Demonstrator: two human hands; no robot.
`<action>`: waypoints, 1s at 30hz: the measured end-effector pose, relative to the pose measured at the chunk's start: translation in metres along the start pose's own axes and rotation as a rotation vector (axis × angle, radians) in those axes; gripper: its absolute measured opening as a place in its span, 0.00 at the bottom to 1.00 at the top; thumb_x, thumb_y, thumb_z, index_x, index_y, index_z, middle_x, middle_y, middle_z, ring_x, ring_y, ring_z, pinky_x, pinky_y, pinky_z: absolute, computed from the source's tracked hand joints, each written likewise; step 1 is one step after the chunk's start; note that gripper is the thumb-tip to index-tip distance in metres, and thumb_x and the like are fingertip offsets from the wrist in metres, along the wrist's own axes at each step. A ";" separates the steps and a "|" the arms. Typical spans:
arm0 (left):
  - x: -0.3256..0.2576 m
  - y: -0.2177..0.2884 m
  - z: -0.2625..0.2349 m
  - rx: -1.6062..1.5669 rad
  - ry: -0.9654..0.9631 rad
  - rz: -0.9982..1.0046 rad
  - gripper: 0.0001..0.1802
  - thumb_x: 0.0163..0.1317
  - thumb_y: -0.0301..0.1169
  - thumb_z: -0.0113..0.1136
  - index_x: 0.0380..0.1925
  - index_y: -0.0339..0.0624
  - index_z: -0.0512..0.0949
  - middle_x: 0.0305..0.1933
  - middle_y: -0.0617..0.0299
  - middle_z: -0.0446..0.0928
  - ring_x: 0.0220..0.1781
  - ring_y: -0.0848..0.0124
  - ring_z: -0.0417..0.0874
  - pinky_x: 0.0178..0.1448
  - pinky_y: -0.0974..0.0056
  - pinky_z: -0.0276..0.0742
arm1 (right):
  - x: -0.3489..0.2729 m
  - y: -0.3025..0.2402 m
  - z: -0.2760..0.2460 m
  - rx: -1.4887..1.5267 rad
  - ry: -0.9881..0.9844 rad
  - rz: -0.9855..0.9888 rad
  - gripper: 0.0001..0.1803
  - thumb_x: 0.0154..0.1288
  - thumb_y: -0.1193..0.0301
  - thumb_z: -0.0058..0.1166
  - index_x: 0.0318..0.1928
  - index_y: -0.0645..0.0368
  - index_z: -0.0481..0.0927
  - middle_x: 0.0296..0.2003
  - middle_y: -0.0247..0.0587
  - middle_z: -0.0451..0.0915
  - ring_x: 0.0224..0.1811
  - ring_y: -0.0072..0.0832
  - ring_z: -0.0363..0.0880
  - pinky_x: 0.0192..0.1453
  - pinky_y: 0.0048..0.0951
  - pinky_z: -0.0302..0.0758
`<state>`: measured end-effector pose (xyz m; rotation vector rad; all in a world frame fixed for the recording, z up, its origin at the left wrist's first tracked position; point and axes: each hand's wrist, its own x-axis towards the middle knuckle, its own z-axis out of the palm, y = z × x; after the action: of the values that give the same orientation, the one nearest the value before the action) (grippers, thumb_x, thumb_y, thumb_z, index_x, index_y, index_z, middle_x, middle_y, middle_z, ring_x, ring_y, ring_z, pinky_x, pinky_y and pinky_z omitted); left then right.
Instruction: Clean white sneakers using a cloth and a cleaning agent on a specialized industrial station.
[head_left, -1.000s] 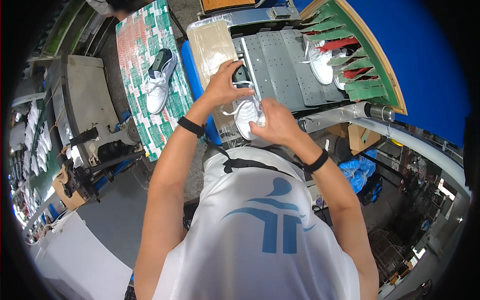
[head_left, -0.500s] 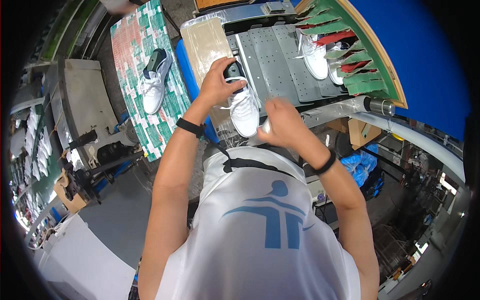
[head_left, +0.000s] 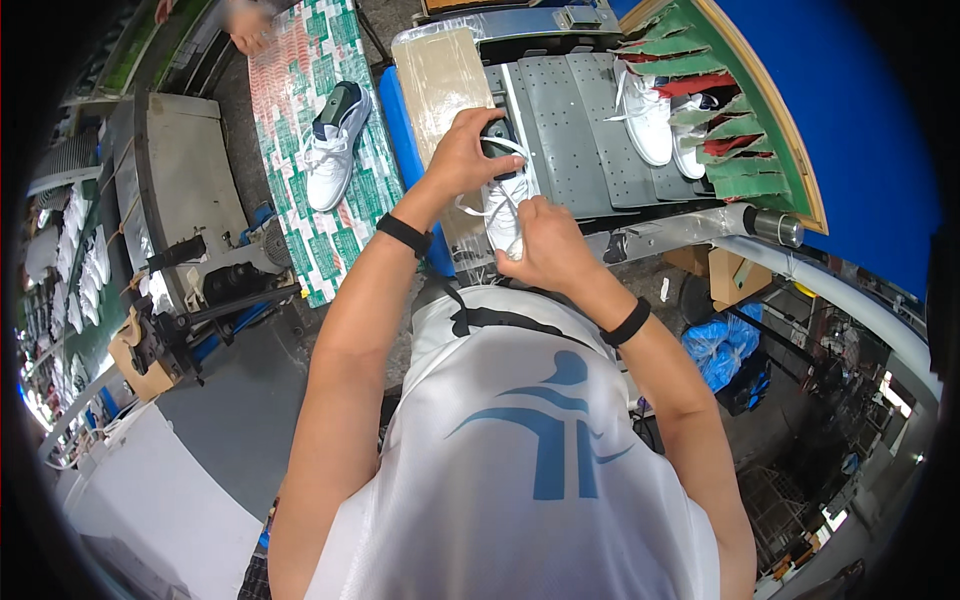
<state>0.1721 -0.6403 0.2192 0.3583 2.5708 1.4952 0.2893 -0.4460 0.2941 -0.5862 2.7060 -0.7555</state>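
A white lace-up sneaker (head_left: 505, 208) with a dark tongue lies in front of me, toe toward my body, at the edge of a slatted conveyor. My left hand (head_left: 468, 155) grips it at the tongue and collar, thumb by the upper laces. My right hand (head_left: 552, 245) is closed with its fingertips against the toe's right side. Whatever it pinches is hidden behind the fingers. Another white sneaker (head_left: 332, 165) with a dark insert stands to the left on a board wrapped in green, white and red printed covering (head_left: 325, 245).
Perforated grey conveyor slats (head_left: 555, 120) run right to a wooden-framed opening with green and red fabric strips (head_left: 745, 130). Two white sneakers (head_left: 645, 125) sit before the strips. Another person's hand (head_left: 247, 25) shows at the upper left. Below right are a cardboard box (head_left: 738, 275) and blue plastic (head_left: 722, 345).
My right hand has come in from beside the sneaker to its toe; the white thing glimpsed in it is hidden. My left hand keeps its grip. Another person's hand reaches further in, upper left.
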 end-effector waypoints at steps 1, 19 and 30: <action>-0.001 0.001 0.001 0.007 0.000 -0.003 0.48 0.48 0.46 0.90 0.69 0.43 0.81 0.72 0.47 0.76 0.71 0.50 0.82 0.73 0.55 0.80 | 0.000 -0.004 0.001 -0.003 -0.014 -0.002 0.33 0.55 0.53 0.74 0.45 0.74 0.82 0.40 0.61 0.84 0.43 0.58 0.86 0.52 0.54 0.83; 0.005 -0.011 -0.001 0.030 -0.014 -0.006 0.49 0.47 0.51 0.91 0.68 0.47 0.82 0.72 0.49 0.77 0.71 0.50 0.82 0.74 0.53 0.81 | -0.011 -0.031 0.008 0.321 -0.125 0.066 0.29 0.58 0.53 0.72 0.45 0.68 0.79 0.42 0.64 0.82 0.46 0.62 0.84 0.53 0.53 0.82; 0.004 -0.005 -0.001 -0.003 0.000 0.019 0.47 0.46 0.46 0.92 0.68 0.45 0.83 0.69 0.48 0.77 0.69 0.52 0.84 0.73 0.56 0.82 | -0.006 0.028 -0.019 0.117 0.003 0.115 0.29 0.58 0.56 0.74 0.43 0.70 0.77 0.41 0.64 0.80 0.46 0.62 0.82 0.52 0.55 0.79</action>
<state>0.1674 -0.6423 0.2150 0.3838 2.5720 1.5058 0.2791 -0.4135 0.2958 -0.3991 2.6496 -0.8779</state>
